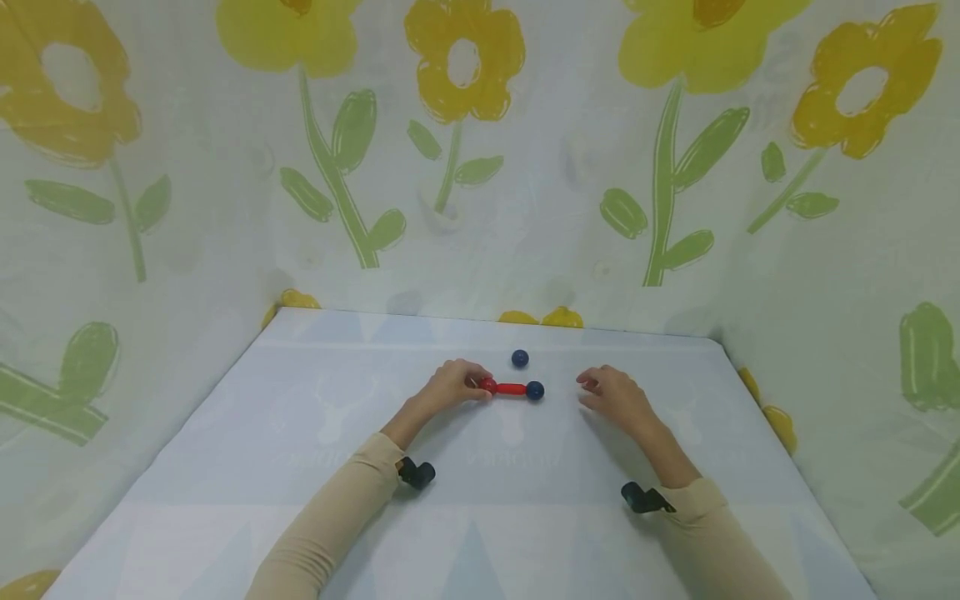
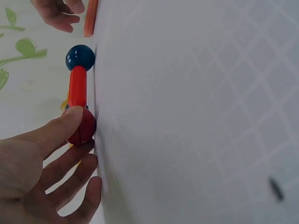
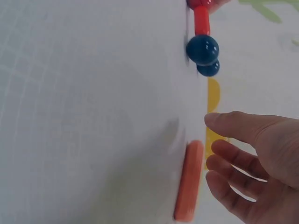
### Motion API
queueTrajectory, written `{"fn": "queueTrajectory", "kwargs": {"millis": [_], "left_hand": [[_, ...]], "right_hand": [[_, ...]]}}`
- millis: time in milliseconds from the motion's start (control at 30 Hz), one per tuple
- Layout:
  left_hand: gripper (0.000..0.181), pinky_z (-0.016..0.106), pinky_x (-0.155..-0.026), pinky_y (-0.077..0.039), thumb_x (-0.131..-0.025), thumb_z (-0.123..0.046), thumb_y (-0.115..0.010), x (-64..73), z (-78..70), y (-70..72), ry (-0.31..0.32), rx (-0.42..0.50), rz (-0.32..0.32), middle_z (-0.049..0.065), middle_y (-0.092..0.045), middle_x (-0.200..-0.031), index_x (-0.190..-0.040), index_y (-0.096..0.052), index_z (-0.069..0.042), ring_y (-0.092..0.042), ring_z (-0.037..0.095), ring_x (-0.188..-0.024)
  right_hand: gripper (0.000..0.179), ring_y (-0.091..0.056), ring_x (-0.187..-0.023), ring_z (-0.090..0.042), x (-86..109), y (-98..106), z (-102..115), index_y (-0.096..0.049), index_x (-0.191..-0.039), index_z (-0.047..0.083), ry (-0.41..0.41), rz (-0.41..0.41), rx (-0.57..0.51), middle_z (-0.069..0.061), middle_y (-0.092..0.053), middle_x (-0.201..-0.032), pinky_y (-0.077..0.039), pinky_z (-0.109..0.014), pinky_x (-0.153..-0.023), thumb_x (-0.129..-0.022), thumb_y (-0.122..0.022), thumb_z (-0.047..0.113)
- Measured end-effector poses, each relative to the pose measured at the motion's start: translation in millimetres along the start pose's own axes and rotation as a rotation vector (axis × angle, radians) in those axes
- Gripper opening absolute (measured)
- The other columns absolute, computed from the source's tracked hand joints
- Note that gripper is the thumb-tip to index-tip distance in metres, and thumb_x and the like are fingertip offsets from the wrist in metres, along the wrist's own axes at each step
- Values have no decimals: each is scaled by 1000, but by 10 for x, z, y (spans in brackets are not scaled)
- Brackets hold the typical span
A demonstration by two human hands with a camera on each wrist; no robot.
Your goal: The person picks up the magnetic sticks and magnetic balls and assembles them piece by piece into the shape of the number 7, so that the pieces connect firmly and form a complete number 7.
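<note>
My left hand pinches a red ball between thumb and fingers. From that ball a short red rod runs to a dark blue ball, the three joined in a line on the table. Just behind them lies a second dark blue ball. To the right, my right hand hovers with fingers loosely bent and nothing between them. An orange-red rod lies beside its fingers in the right wrist view; in the head view the hand hides it.
A pale patterned cloth covers the table. Flower-printed curtains hang behind it and along both sides. Small black cameras are strapped at both wrists, over beige sleeves.
</note>
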State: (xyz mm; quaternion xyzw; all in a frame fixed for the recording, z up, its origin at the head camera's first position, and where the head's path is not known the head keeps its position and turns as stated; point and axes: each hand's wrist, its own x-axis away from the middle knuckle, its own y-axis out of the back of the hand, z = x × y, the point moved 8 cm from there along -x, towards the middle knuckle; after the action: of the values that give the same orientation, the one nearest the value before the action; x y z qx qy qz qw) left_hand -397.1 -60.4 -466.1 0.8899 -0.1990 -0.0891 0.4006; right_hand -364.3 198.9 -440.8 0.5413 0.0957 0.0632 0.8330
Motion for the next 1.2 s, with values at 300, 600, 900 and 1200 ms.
{"fn": "queueTrajectory", "kwargs": {"millis": [300, 600, 900, 1200], "left_hand": [[37, 29, -83, -54, -84, -20, -78, 6, -3, 15, 4, -3, -5, 3, -74, -106, -119, -71, -13, -62, 13, -88], [38, 29, -83, -54, -85, -21, -77, 1, -11, 3, 14, 1, 5, 4, -74, -109, -121, -70, -13, -61, 14, -89], [39, 27, -83, -55, -84, -24, -78, -16, 39, -27, 31, 4, 10, 3, -73, -110, -121, -70, -15, -62, 13, -88], [38, 29, -85, -55, -84, -23, -78, -18, 32, -15, 31, 1, 4, 3, -73, -110, -121, -70, -15, -62, 14, -90]], "right_hand": [[27, -63, -89, -26, 14, 132, -147, -69, -113, 7, 19, -62, 36, -13, -68, -101, -57, -37, -72, -88, -73, 19], [27, -59, -80, -24, 15, 155, -275, -70, -109, 4, 19, -97, 61, -14, -68, -95, -55, -42, -74, -86, -76, 16], [26, -58, -76, -23, 9, 146, -306, -71, -105, 2, 38, -118, 62, -12, -67, -89, -53, -39, -69, -86, -76, 19], [27, -59, -78, -23, -15, 148, -338, -71, -103, 1, 34, -111, 72, -13, -68, -90, -54, -42, -73, -87, -75, 22]]}}
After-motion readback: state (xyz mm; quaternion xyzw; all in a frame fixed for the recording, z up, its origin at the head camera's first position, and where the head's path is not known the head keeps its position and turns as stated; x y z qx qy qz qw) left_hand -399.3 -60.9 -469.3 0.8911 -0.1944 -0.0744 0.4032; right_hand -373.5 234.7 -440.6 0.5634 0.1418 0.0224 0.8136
